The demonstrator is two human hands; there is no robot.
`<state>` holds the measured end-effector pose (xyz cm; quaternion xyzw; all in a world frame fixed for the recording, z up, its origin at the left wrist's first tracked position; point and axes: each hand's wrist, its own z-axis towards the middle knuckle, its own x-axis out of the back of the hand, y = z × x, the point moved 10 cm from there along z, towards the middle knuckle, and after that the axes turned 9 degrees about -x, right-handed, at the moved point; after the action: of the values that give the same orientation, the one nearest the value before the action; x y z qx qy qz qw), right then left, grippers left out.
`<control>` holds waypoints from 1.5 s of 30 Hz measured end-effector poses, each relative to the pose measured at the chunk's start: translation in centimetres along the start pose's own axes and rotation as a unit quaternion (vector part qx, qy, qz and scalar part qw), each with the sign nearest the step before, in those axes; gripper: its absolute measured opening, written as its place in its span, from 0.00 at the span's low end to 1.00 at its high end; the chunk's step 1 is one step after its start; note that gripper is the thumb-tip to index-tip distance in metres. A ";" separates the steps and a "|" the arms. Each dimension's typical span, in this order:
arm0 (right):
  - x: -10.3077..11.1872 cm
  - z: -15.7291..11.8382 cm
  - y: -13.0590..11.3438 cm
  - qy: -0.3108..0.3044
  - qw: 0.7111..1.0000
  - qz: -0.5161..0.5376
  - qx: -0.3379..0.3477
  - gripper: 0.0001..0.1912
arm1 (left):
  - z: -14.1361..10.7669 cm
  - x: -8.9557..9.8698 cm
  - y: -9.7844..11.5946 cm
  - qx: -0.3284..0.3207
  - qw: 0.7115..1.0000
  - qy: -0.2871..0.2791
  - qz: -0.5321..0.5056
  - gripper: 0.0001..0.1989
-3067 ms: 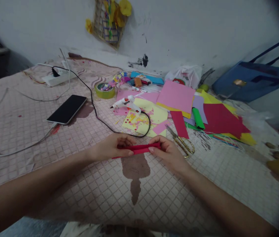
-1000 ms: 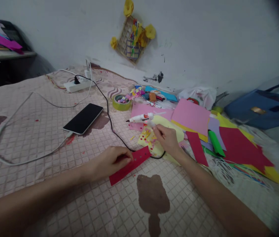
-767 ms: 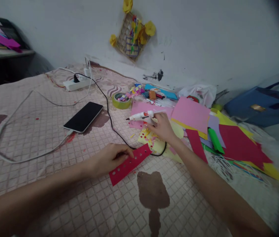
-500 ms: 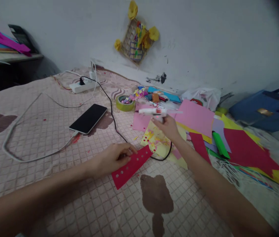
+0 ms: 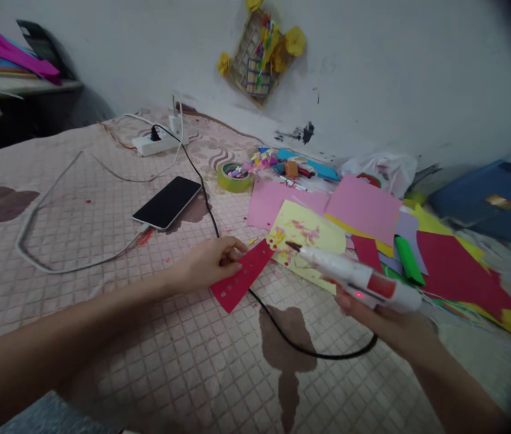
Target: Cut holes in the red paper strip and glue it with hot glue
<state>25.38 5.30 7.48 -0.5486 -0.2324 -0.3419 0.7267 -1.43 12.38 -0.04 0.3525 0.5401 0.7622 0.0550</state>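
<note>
My left hand (image 5: 213,262) is closed on the left edge of a red paper strip (image 5: 247,278) with a row of punched holes. The strip widens toward me, and its narrow far end touches or overlaps a pale yellow sheet (image 5: 312,226) scattered with small paper bits. My right hand (image 5: 391,328) is wrapped round a white hot glue gun (image 5: 364,280) with a lit red light. Its dark nozzle points left, above the yellow sheet and apart from the strip. A black cord (image 5: 300,348) loops from the gun under the strip.
A phone (image 5: 168,202) lies charging on the left, near a white power strip (image 5: 158,142). Green tape (image 5: 234,181) with bits inside, pink paper (image 5: 364,208), red paper (image 5: 458,265) and a green roll (image 5: 409,259) lie beyond and to the right. A blue bag (image 5: 490,196) stands at far right.
My right hand has brought the glue gun nearer to me and to the right, its nozzle now close to the strip's far end. My left hand still holds the strip.
</note>
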 end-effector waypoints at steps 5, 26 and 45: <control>-3.0 -1.3 -0.7 -0.060 0.998 -0.020 0.016 0.14 | 0.1 -0.1 0.7 -0.017 1.000 -0.018 0.011 0.09; -5.2 -2.7 -3.0 -0.169 0.983 0.066 0.004 0.15 | -1.0 -1.7 1.7 0.008 0.995 -0.101 0.021 0.15; -5.8 -3.1 -4.2 -0.165 0.982 0.087 -0.024 0.17 | -1.2 -2.9 2.0 0.060 0.977 -0.135 -0.153 0.16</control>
<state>18.27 3.04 5.08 -0.6324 -0.2924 -0.1880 0.6923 0.57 9.28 0.07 0.3677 0.6200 0.6566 0.2219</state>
